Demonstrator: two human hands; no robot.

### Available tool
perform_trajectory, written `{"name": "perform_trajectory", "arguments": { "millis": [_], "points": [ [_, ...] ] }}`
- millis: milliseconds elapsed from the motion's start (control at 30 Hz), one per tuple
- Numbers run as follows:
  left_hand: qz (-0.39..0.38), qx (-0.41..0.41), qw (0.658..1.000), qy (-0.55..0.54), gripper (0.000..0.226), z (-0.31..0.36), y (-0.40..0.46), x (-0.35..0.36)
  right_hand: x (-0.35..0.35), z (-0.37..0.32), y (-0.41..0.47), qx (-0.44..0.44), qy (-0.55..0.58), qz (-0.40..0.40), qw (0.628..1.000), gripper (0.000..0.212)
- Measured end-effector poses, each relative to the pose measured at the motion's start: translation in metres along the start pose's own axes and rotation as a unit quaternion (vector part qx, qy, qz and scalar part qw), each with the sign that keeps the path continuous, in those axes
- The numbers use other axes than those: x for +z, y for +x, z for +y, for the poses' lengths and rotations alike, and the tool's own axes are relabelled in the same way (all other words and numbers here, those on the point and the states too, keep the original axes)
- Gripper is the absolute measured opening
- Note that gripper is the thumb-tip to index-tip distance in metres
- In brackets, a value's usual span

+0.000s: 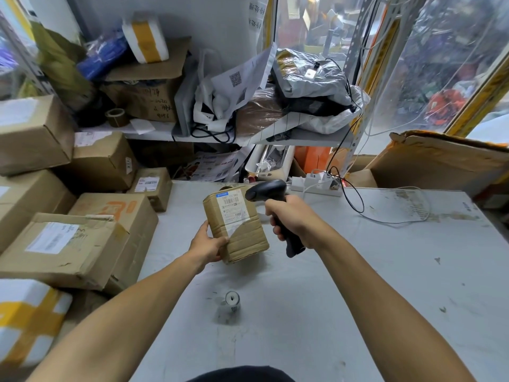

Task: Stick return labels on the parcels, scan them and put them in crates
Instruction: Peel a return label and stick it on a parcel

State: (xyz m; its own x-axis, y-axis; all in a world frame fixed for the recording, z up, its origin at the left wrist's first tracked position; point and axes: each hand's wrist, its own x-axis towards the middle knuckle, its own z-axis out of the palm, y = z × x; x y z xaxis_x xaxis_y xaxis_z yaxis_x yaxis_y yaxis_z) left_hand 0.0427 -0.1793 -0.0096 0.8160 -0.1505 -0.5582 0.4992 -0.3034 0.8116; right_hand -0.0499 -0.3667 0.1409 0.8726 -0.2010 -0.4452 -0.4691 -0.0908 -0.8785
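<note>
At our far left, boxes [63, 244] are stacked against the left edge of the table [358, 285], the nearest ones overhanging it. Our left hand [209, 245] reaches forward with the arm nearly straight, its thumb and fingers curled round the lower left corner of the parcel [237, 227]. We hold the parcel tilted above the table's far middle, label [234, 206] up. Just right of it, our right hand [292, 216] wraps tightly round the handle of the scanner [268, 190], whose head points left at the label, just beside the parcel's top edge. A small roll [231, 301] lies on the table between our forearms. Rightward the grey top is bare up to a cable [396, 219] and a torn carton [440, 158] at the far right edge.
</note>
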Motion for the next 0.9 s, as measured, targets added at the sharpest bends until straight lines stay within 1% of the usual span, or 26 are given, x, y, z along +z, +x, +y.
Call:
{"name": "perform_trajectory", "arguments": {
  "millis": [167,267,367,433,500,567,633,733,767,800,833,867,900],
  "points": [
    [-0.003,0.002,1.000,0.006,0.077,-0.003,-0.001,-0.001,-0.001,0.001,-0.001,-0.006,0.002,0.002,1.000,0.010],
    [0.004,-0.008,1.000,0.001,0.075,-0.006,-0.004,-0.001,-0.001,0.015,0.002,-0.001,-0.013,0.013,1.000,0.010],
    [0.019,-0.026,0.999,-0.024,0.071,-0.012,-0.006,-0.005,0.002,0.058,0.012,0.040,-0.067,0.032,0.996,0.012],
    [0.025,-0.043,0.998,-0.034,0.069,-0.021,-0.006,-0.008,0.005,0.098,0.018,0.085,-0.145,0.040,0.985,0.021],
    [0.021,-0.045,0.998,-0.035,0.061,-0.034,-0.008,-0.010,0.011,0.135,0.016,0.126,-0.195,0.039,0.972,0.025],
    [0.014,-0.044,0.998,-0.034,0.048,-0.045,-0.013,-0.011,0.016,0.167,0.014,0.150,-0.208,0.042,0.966,0.023],
    [0.017,-0.033,0.999,-0.012,0.038,-0.054,-0.022,-0.012,0.022,0.191,0.015,0.168,-0.219,0.044,0.960,0.024],
    [0.014,0.021,0.995,0.101,0.032,-0.071,-0.036,-0.015,0.031,0.212,0.020,0.188,-0.262,0.048,0.945,0.030],
    [0.006,0.041,0.990,0.138,0.031,-0.077,-0.043,-0.016,0.033,0.216,0.021,0.191,-0.288,0.066,0.936,0.034],
    [-0.006,0.059,0.984,0.167,0.031,-0.082,-0.049,-0.018,0.035,0.218,0.021,0.189,-0.313,0.097,0.926,0.045],
    [-0.017,0.075,0.979,0.189,0.031,-0.088,-0.053,-0.019,0.036,0.218,0.019,0.178,-0.333,0.136,0.916,0.064],
    [-0.022,0.089,0.975,0.204,0.031,-0.093,-0.057,-0.020,0.039,0.215,0.016,0.150,-0.342,0.176,0.911,0.083],
    [-0.019,0.099,0.971,0.215,0.031,-0.097,-0.060,-0.021,0.043,0.212,0.013,0.096,-0.351,0.210,0.907,0.093]
  ]
}}
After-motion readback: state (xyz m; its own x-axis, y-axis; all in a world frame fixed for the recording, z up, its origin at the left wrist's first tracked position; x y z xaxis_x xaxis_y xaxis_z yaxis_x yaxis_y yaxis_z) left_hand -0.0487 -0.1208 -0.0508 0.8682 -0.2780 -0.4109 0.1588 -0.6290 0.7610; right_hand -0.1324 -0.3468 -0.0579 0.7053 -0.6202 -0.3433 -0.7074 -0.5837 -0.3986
